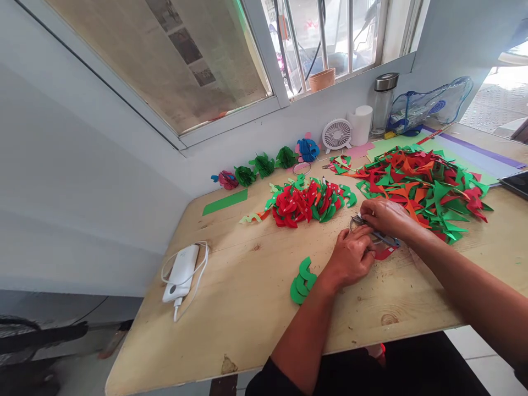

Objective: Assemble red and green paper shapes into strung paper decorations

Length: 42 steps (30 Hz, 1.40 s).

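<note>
Red paper (385,253) is seen at near right, beside the left hand (352,256) and below the right hand (383,216), fingers bent, grip untellable; many cut curls (292,204) are already heaped farther left, this piece seemingly unfinished.

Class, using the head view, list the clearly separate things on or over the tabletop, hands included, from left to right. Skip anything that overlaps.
White power bank → green paper strip → loose green curved pieces → left hand → right hand → dark object at the right edge.
</note>
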Tool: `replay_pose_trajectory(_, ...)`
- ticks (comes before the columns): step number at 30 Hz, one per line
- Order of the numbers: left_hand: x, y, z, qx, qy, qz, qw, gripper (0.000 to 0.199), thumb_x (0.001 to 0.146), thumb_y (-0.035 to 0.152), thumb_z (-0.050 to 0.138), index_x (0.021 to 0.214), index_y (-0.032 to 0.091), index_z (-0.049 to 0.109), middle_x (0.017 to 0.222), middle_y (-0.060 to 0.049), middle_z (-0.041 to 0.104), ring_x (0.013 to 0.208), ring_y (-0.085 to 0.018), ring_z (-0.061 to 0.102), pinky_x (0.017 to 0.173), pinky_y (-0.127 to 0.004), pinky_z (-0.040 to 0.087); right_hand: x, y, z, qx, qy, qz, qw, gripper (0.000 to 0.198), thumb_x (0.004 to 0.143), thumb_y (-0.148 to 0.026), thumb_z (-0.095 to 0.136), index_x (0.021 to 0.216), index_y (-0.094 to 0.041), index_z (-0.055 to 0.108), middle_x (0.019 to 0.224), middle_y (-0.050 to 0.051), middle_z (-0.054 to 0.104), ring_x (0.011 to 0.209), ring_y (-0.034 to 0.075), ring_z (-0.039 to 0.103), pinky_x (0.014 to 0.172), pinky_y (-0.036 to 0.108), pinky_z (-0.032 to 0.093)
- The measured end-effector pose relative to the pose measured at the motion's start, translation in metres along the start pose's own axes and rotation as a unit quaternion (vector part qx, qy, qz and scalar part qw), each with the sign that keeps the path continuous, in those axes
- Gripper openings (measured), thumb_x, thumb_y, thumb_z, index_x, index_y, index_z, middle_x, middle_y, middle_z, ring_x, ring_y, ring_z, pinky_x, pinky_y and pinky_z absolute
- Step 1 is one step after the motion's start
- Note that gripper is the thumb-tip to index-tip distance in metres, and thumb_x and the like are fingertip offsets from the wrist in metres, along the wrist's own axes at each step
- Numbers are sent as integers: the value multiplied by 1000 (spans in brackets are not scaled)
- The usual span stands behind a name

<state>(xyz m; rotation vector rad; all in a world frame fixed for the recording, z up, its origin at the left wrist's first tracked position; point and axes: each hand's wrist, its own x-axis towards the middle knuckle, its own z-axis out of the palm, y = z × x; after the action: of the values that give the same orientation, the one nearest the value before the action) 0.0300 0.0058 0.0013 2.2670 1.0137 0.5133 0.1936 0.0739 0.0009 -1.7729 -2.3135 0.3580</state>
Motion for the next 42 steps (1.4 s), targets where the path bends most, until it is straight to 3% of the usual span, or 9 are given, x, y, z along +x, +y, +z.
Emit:
replay_pose_trajectory(13, 0, -3, 3, -11, 13, -2, 1000, 10, 82, 16, 49, 83, 20, 58, 133, -5, 54, 128, -17, 41, 106, -38, 26, -2, 5, -5, 39, -16, -46, 998, 11, 76, -23, 43, 69, -21, 51, 66, 1, 58, 57, 13, 46, 52, 23, 30)
replay_pose_trajectory(17, 0, -1, 3, -35, 16, -16, 999, 11, 81, 15, 49, 81, 20, 59, 131, -5, 55, 129, -19, 42, 107, -40, 25, -1, 5, -7, 111, 15, 2, 994, 10, 74, -25, 46, 69, -21, 54, 63, -1, 58, 56, 13, 47, 52, 23, 31)
replay_pose_trajectory(20, -1, 0, 1, -132, 51, -27, 990, 10, 78, 13, 52, 78, 19, 60, 124, -8, 60, 123, -21, 47, 103, -40, 32, 2, 5, -8, 201, 32, 8, 979, 14, 75, -31, 48, 67, -21, 54, 59, -1, 55, 56, 13, 47, 53, 24, 34)
replay_pose_trajectory(22, -1, -1, -1, -248, 100, -57, 962, 9, 78, 17, 53, 76, 17, 62, 120, -10, 62, 113, -21, 56, 94, -36, 42, 3, 5, -10, 265, 53, 8, 963, 18, 74, -36, 51, 67, -20, 55, 60, -1, 54, 57, 13, 47, 54, 25, 36)
replay_pose_trajectory(25, 1, -4, -5, -397, 218, -152, 878, 12, 76, 25, 57, 75, 15, 64, 96, -9, 70, 83, -18, 65, 73, -29, 50, 1, -1, -14, 359, 58, 32, 931, 26, 72, -45, 56, 68, -19, 56, 59, -1, 51, 55, 12, 43, 52, 25, 35)
replay_pose_trajectory(28, 3, -7, -9, -462, 316, -221, 798, 13, 69, 26, 65, 72, 14, 66, 65, -3, 66, 61, -12, 61, 65, -25, 49, -5, -9, -19, 446, 13, 44, 894, 33, 72, -52, 59, 70, -19, 56, 60, -2, 49, 55, 11, 41, 51, 25, 33)
replay_pose_trajectory(31, 4, -9, -11, -499, 363, -235, 751, 14, 64, 25, 68, 71, 13, 68, 60, -1, 64, 56, -10, 58, 66, -24, 49, -10, -18, -19, 514, -25, 22, 857, 36, 70, -55, 63, 71, -19, 55, 63, -1, 50, 57, 11, 44, 53, 25, 35)
replay_pose_trajectory(36, 5, -11, -11, -495, 395, -264, 727, 19, 63, 27, 71, 73, 12, 71, 59, -2, 65, 57, -12, 60, 65, -26, 50, -15, -31, -15, 526, -80, 4, 847, 38, 68, -57, 63, 72, -19, 56, 62, -3, 47, 53, 10, 38, 48, 24, 30)
replay_pose_trajectory(42, 6, -14, -9, -489, 407, -269, 724, 20, 64, 27, 71, 75, 12, 72, 60, -3, 66, 60, -14, 63, 69, -29, 52, -15, -42, -8, 501, -60, -11, 863, 39, 67, -58, 62, 68, -20, 54, 60, -3, 47, 51, 9, 36, 47, 24, 28)
